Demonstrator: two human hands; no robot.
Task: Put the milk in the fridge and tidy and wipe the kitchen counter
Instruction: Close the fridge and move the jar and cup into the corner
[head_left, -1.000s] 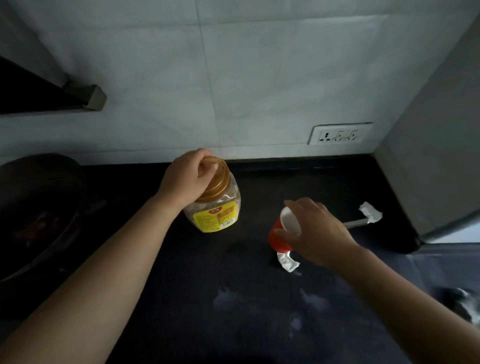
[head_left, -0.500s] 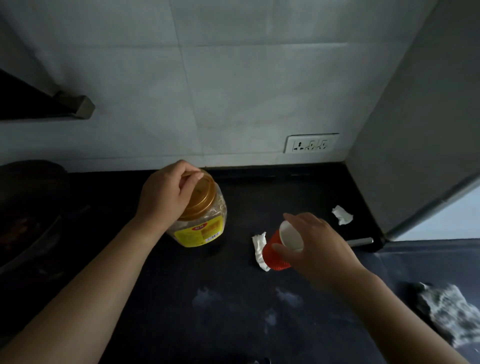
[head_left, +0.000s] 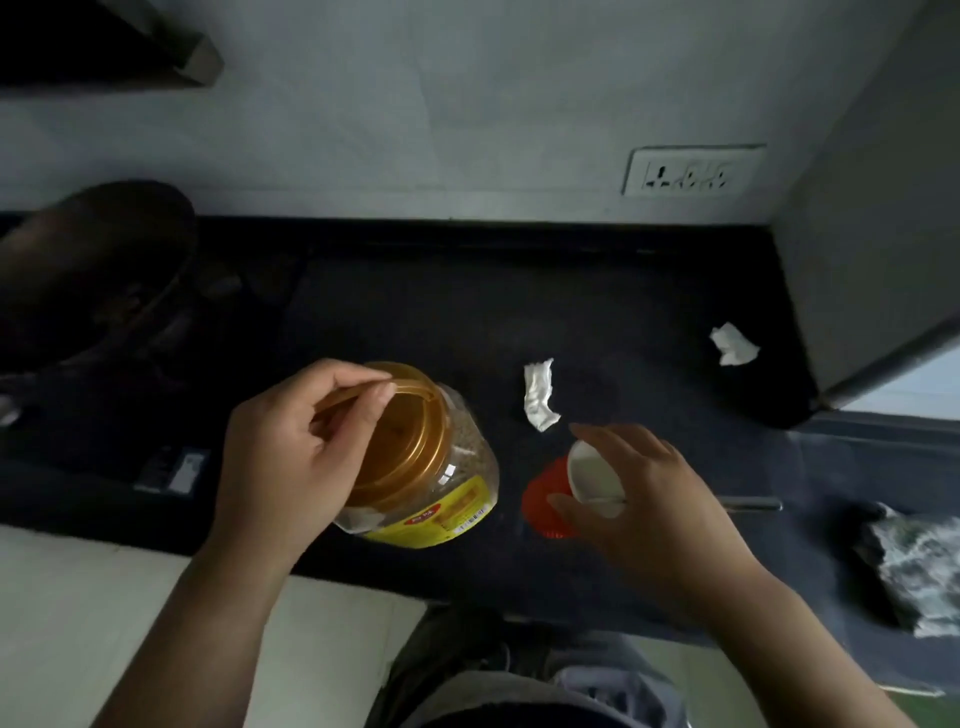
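Both items now lifted off the counter: left hand grips the jar, right hand clasps the red cup (tissue scraps remain), clearing it for wiping.

**Tally of the dark table and its surroundings**

Two bare hands are in view: one left hand and one right hand. One clear plastic jar with a gold screw lid and yellow label is present. One small orange cup with a white inside shows. Two crumpled white paper scraps lie on the one black stone table: one near the middle, one toward the right. One dark round pan sits at the left. One white wall socket plate is on the wall. One grey-and-white crumpled cloth lies at the far right. One thin metal rod-like piece shows beside the right hand.
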